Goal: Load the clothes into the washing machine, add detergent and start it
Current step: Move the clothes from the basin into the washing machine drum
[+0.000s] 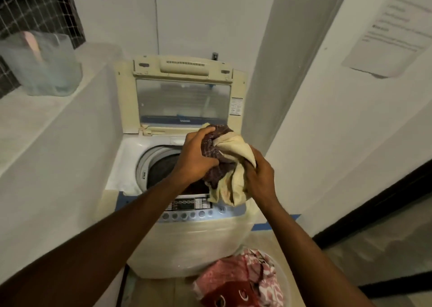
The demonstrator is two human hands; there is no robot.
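Observation:
A cream top-loading washing machine [187, 239] stands in front of me with its lid [183, 101] raised upright. The round drum opening [161, 166] shows dark inside. Above the opening's right side I hold a bundle of clothes [228, 166], a maroon patterned cloth and a cream one. My left hand [195, 159] grips the maroon part from the left. My right hand [259, 178] grips the cream part from the right. The control panel [189, 209] with a row of round buttons lies just below the bundle.
A basket [284, 281] with pink, red and white clothes sits on the floor at the machine's right front. A low white wall [70, 147] borders the left, with a clear plastic container [42, 65] on its ledge. A white wall and pillar close in on the right.

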